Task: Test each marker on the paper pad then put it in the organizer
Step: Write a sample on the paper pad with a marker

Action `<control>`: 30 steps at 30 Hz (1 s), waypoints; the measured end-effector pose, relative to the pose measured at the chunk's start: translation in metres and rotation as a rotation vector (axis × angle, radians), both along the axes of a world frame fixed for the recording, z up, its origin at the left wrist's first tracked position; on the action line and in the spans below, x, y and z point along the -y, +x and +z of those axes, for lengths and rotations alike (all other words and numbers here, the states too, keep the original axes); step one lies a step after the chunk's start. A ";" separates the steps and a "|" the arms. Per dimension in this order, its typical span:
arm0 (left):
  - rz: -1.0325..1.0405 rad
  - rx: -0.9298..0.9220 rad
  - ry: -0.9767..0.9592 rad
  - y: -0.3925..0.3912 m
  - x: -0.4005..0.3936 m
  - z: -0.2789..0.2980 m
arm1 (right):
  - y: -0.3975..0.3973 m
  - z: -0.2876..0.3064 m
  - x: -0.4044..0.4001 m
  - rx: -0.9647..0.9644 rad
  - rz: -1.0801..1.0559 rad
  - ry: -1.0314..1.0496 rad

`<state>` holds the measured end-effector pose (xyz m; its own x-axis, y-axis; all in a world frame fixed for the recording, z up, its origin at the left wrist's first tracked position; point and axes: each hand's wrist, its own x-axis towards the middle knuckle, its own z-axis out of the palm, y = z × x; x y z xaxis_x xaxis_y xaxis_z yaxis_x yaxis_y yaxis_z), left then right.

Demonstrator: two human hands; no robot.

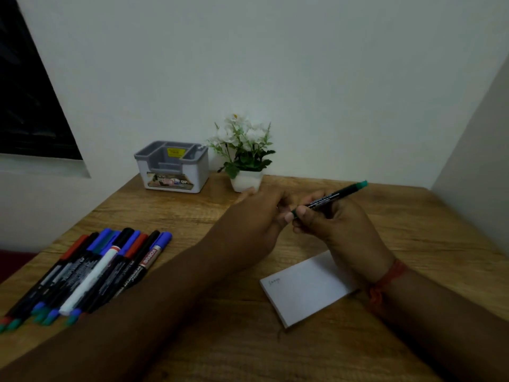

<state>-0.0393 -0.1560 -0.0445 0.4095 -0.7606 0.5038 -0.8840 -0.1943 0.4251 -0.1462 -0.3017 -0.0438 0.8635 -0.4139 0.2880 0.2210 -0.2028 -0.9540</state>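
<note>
My right hand (338, 224) grips a black marker with a green end (330, 198), held above the table and pointing up to the right. My left hand (256, 219) meets the marker's lower end, fingers closed around it; the cap is hidden in the fingers. A white paper pad (303, 290) lies below my hands with a small scribble near its left corner. Several markers (91, 268) with red, blue, black and green caps lie in a row at the left. The grey-and-white organizer (172, 168) stands at the back of the table.
A small white pot with white flowers (245, 155) stands right of the organizer. The wooden table (192, 210) meets a white wall behind and another on the right. A dark window is at the upper left.
</note>
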 end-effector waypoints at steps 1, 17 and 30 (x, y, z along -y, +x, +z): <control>0.043 0.036 0.026 0.005 -0.004 0.003 | 0.004 0.000 -0.001 -0.018 0.001 0.022; 0.653 0.335 0.380 0.140 -0.118 0.012 | 0.127 0.072 -0.073 -0.294 -0.096 -0.722; 0.628 0.306 0.332 0.143 -0.132 0.003 | 0.261 0.138 -0.080 -0.339 -0.294 -1.402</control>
